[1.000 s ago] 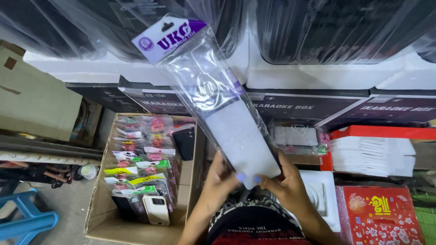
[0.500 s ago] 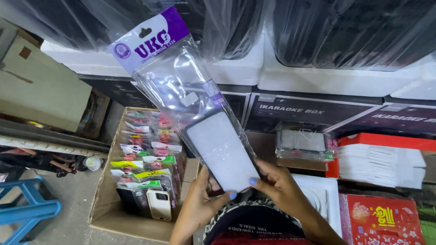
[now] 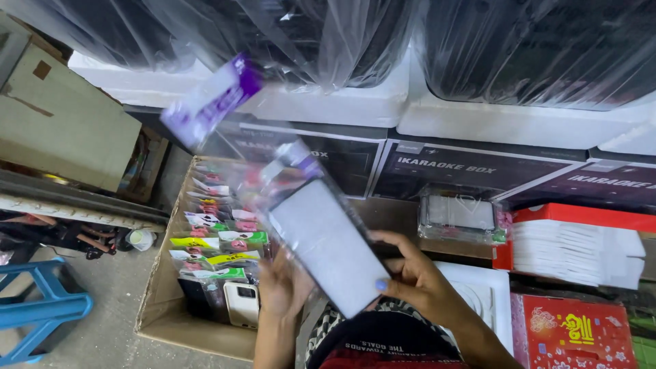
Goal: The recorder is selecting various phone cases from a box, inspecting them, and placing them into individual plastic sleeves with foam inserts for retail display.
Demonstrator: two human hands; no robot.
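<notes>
Both hands grip one long clear packet (image 3: 301, 212) at its lower end. Right hand (image 3: 417, 283) curls round the right edge with the thumb laid across the front, so it pinches the packet near the bottom corner; left hand (image 3: 283, 287) sits behind and under the left edge, fingers mostly hidden, seemingly propping it from the back. Held this way, the packet tilts up and to the left, its white card insert facing the camera and its purple header card (image 3: 212, 102) blurred at the far tip.

Just below the hands is the person's patterned clothing. Left of them stands an open cardboard box (image 3: 160, 314) packed with rows of similar small packets (image 3: 212, 239) in pink, yellow and green, stood on edge so each header shows. A blue plastic stool (image 3: 41, 314) stands on the floor beyond the box.

To the right lie a red box (image 3: 574, 331), a stack of white paper (image 3: 581, 249) and a small clear-wrapped pack (image 3: 458, 215). Farther back, dark printed cartons (image 3: 471, 171) carry white foam trays (image 3: 519, 123) holding big black items wrapped in plastic film (image 3: 328, 34).
</notes>
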